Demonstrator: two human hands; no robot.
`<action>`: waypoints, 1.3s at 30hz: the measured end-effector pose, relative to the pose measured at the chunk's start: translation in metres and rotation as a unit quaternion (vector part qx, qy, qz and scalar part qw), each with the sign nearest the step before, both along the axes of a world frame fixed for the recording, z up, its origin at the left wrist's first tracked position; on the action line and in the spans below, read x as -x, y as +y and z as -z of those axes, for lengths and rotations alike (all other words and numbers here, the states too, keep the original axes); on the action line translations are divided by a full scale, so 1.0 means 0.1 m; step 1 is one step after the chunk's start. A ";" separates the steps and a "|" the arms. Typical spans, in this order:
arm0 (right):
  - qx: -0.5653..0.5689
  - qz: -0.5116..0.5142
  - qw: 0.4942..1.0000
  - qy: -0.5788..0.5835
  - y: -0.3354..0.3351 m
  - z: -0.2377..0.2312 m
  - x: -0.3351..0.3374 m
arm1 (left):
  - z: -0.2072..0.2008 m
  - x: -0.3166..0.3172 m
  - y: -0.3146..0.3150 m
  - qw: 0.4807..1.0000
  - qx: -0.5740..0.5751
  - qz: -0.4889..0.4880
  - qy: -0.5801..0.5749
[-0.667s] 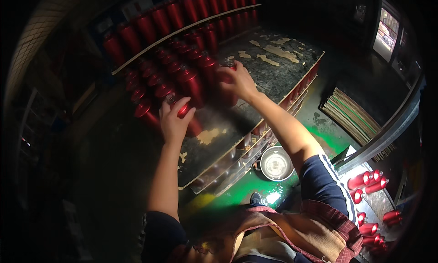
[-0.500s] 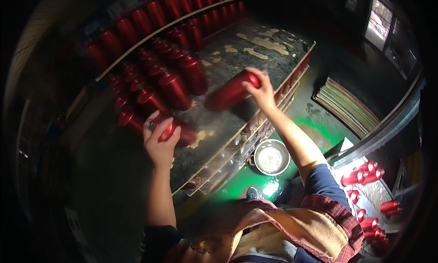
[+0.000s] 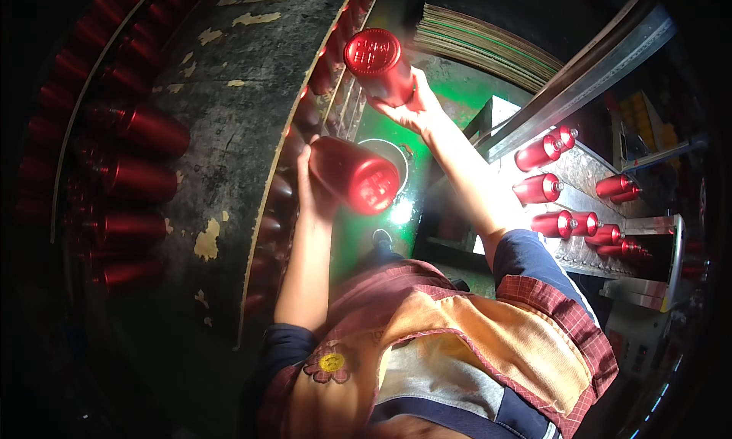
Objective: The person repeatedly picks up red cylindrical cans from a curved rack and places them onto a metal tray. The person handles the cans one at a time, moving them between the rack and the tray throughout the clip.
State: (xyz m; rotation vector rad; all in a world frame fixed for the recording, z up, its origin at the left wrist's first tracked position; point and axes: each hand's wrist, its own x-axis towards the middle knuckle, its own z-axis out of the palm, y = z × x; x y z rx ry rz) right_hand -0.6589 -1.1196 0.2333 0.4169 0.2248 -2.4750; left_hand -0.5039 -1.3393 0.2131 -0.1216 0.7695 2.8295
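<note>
Fingers of our left hand (image 3: pixel 316 201) and right hand (image 3: pixel 413 107) curl part-way round a near red bottle (image 3: pixel 341 165) and a far red bottle (image 3: pixel 387 77).

Both are held up, right of the dark table (image 3: pixel 221 126), bases toward us, necks hidden. We judge them stiff, smooth and slippery, likely breakable if knocked; their weight we cannot tell. We would keep a wide hold round the body.

Navy sleeves (image 3: pixel 521 257) accompany a tan apron (image 3: pixel 457 311) with a flower patch (image 3: pixel 331 364).
</note>
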 end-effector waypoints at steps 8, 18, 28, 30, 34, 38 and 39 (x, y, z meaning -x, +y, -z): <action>0.044 -0.013 0.998 -0.040 0.11 0.81 0.48 | 1.47 1.25 0.20 0.907 -0.286 0.065 -0.302; 0.114 0.012 0.993 -0.027 0.06 1.03 0.56 | 1.63 1.58 0.15 0.890 -0.339 0.108 -0.285; 0.060 0.064 0.991 0.103 0.21 0.66 -0.57 | 1.42 0.68 0.06 0.955 -0.282 0.080 -0.052; -0.003 0.102 0.993 0.067 0.38 0.68 -0.94 | 1.32 0.44 0.05 0.986 -0.127 0.040 -0.097; -0.082 0.170 0.977 0.098 0.83 0.69 -1.90 | 1.21 0.10 -0.35 0.966 0.053 0.254 0.001; -0.153 0.259 0.953 0.047 1.48 0.58 -3.01 | 1.52 -0.58 -0.44 0.978 0.106 0.162 -0.079; -0.184 0.288 0.939 0.025 1.66 0.54 -3.20 | 1.57 -0.73 -0.45 0.981 0.129 0.140 -0.035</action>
